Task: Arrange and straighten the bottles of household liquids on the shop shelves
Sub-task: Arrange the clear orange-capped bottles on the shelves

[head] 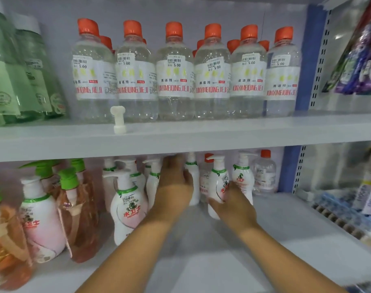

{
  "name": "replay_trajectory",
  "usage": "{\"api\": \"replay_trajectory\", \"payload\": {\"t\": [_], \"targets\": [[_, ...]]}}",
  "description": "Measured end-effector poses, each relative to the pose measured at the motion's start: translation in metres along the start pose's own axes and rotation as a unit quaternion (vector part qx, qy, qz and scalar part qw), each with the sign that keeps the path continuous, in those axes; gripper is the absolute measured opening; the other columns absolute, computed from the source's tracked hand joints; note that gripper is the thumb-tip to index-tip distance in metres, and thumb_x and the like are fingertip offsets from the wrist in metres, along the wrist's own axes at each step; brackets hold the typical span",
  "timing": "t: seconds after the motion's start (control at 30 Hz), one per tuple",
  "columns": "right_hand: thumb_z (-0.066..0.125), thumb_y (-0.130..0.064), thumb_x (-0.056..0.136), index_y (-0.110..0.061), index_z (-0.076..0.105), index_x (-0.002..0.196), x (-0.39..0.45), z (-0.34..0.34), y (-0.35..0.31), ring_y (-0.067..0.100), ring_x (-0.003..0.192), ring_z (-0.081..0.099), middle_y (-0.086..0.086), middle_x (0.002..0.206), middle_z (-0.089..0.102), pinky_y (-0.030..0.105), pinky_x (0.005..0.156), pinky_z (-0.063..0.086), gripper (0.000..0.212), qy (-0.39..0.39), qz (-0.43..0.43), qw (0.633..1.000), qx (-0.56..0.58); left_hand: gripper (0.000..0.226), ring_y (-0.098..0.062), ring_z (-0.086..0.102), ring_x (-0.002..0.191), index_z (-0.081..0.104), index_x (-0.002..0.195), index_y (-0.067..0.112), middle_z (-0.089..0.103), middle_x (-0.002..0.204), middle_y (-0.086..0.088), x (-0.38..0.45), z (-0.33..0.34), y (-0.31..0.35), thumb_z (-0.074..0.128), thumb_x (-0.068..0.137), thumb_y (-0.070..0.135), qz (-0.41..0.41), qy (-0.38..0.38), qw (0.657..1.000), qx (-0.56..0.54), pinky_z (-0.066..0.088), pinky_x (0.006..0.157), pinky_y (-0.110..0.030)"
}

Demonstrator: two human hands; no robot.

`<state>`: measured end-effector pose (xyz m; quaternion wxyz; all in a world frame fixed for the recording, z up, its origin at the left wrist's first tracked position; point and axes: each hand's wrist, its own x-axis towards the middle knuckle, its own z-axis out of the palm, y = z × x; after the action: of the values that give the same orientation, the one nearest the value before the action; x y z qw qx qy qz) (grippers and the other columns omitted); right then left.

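On the lower shelf (275,229) stand several white pump bottles with green collars. My right hand (231,203) grips one white pump bottle (218,178) near the shelf's middle. My left hand (175,178) reaches deeper and holds a white pump bottle (193,176) further back; its fingers are partly hidden under the shelf edge. Another white pump bottle (128,206) stands to the left of my left arm. On the upper shelf a row of clear bottles with orange caps (176,70) stands upright, labels facing out.
Orange-pink liquid bottles with green caps (76,208) fill the lower left. Green bottles (21,77) stand upper left. A loose white pump head (119,119) stands on the upper shelf's front. A clear orange-capped bottle (264,172) stands at the lower back right. Packets (360,49) hang right.
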<state>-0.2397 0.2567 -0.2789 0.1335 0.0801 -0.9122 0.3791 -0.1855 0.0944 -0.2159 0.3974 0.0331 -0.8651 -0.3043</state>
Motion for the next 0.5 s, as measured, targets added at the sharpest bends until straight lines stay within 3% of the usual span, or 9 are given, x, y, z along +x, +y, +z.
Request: {"api": "replay_trajectory", "payload": {"t": [0.07,0.13,0.2,0.3,0.37,0.5], "targets": [[0.065,-0.057,0.082,-0.033,0.048,0.111,-0.003,-0.001,0.004,0.015,0.101,0.065,-0.017,0.104,0.064,0.037,0.088,0.053,0.041,0.003,0.006,1.0,-0.003,0.034,-0.037,0.053,0.126,0.053,0.133,-0.002,0.056,0.133,-0.024,0.034,0.012,0.004,0.051,0.1,0.007,-0.088,-0.04,0.995,0.036,0.041,0.108,-0.039],[0.063,-0.06,0.083,-0.035,0.044,0.124,-0.007,-0.002,0.009,0.019,0.103,0.066,-0.016,0.112,0.065,0.037,0.088,0.053,0.052,0.014,0.006,1.0,-0.01,0.023,-0.037,0.061,0.12,0.059,0.122,-0.001,0.063,0.127,-0.022,0.058,0.021,0.004,0.048,0.102,0.006,-0.141,-0.071,0.981,0.114,0.048,0.104,-0.043],[0.062,-0.061,0.085,-0.034,0.033,0.144,-0.008,-0.002,0.014,0.023,0.11,0.066,-0.014,0.128,0.062,0.037,0.09,0.052,0.071,0.026,0.011,1.0,-0.012,0.019,-0.034,0.063,0.119,0.061,0.118,0.002,0.065,0.125,-0.018,0.071,0.028,0.002,0.048,0.103,0.005,-0.143,-0.105,0.962,0.209,0.051,0.102,-0.041],[0.063,-0.055,0.09,-0.026,0.017,0.159,-0.009,-0.002,0.021,0.024,0.12,0.061,-0.007,0.156,0.034,0.037,0.088,0.051,0.088,0.05,0.002,0.998,-0.024,0.019,-0.032,0.064,0.117,0.064,0.115,0.004,0.067,0.122,-0.015,0.076,0.038,0.0,0.049,0.104,0.009,-0.142,-0.141,0.934,0.296,0.052,0.101,-0.04],[0.067,-0.05,0.091,-0.024,0.014,0.16,-0.007,-0.004,0.026,0.022,0.118,0.061,-0.004,0.155,0.022,0.038,0.085,0.053,0.091,0.056,-0.014,0.998,-0.014,0.019,-0.031,0.065,0.114,0.065,0.113,0.005,0.068,0.12,-0.014,0.076,0.037,0.001,0.05,0.104,0.011,-0.149,-0.144,0.931,0.301,0.053,0.099,-0.04],[0.066,-0.041,0.094,-0.025,0.015,0.159,-0.002,-0.014,0.029,0.02,0.115,0.062,-0.003,0.147,0.023,0.038,0.086,0.055,0.084,0.023,-0.03,0.999,0.011,0.02,-0.033,0.065,0.113,0.062,0.119,0.007,0.062,0.126,-0.014,0.057,0.03,0.014,0.054,0.101,0.011,-0.123,-0.104,0.95,0.267,0.053,0.093,-0.039]]}}
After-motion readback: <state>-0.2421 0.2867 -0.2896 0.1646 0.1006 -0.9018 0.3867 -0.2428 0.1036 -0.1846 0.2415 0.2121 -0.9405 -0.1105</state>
